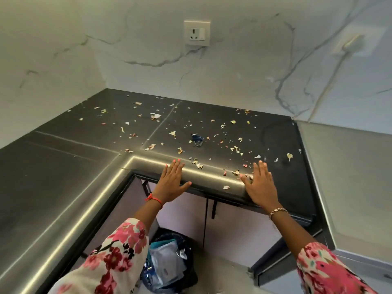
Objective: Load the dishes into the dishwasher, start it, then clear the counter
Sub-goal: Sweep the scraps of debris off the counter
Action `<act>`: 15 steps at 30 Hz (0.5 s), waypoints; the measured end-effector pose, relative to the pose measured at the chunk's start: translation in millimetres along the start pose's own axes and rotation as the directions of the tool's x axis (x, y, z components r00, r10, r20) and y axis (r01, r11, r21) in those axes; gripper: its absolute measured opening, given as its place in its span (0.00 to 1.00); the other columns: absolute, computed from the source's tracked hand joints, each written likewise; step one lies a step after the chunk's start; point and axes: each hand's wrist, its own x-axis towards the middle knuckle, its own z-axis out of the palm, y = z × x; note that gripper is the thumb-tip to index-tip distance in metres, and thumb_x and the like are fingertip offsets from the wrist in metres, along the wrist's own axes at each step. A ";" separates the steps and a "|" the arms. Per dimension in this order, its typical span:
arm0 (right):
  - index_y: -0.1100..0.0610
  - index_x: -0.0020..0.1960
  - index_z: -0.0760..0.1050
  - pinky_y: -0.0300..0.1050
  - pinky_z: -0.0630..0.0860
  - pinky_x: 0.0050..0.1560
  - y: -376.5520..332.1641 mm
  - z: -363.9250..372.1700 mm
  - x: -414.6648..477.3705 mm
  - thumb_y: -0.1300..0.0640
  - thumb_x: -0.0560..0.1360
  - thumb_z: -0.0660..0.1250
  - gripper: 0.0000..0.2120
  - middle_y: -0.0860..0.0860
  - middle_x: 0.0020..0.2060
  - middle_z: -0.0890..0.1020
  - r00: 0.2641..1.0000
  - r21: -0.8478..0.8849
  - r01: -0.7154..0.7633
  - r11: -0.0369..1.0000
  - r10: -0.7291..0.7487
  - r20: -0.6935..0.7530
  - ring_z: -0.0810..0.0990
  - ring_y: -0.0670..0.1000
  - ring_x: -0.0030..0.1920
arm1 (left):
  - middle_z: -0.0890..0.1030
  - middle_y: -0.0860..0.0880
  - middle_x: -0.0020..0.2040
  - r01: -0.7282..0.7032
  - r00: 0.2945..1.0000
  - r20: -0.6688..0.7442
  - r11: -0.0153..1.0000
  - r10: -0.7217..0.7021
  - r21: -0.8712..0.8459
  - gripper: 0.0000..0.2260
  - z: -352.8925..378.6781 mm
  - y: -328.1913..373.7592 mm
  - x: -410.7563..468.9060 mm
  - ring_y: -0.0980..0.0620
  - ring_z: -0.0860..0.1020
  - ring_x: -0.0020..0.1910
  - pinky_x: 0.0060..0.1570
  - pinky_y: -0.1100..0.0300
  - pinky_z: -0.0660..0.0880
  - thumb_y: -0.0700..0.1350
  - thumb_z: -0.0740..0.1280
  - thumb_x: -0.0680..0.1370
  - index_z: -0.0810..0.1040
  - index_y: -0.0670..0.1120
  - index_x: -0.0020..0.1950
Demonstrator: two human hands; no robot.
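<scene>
A dark corner counter (63, 166) fills the view. Several small food scraps (235, 148) and peel bits lie scattered over its right half. A crumpled blue wrapper (197, 139) sits among them near the middle. My left hand (172, 183) lies flat with straight fingers on the counter's rounded front edge. My right hand (262, 184) is flat too, fingers spread, on the front edge further right, touching a few scraps there. Neither hand holds anything. No dishes or dishwasher are in view.
A black-lined bin (169, 264) with plastic wrappers stands on the floor below the counter, between my arms. Pale cabinet doors (231, 228) run under the counter edge. A wall socket (197, 33) is on the marble backsplash. A grey panel (350, 177) stands at the right.
</scene>
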 end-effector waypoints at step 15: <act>0.59 0.77 0.47 0.44 0.39 0.73 -71.9 80.8 54.9 0.39 0.79 0.49 0.34 0.53 0.77 0.50 0.999 0.160 -0.037 0.986 0.036 0.007 0.45 0.49 0.77 | 0.50 0.47 0.78 -0.057 0.998 0.018 0.997 0.058 -0.061 0.25 26.4 -39.6 76.9 0.51 0.46 0.78 0.74 0.49 0.43 0.53 0.54 0.82 0.57 0.44 0.76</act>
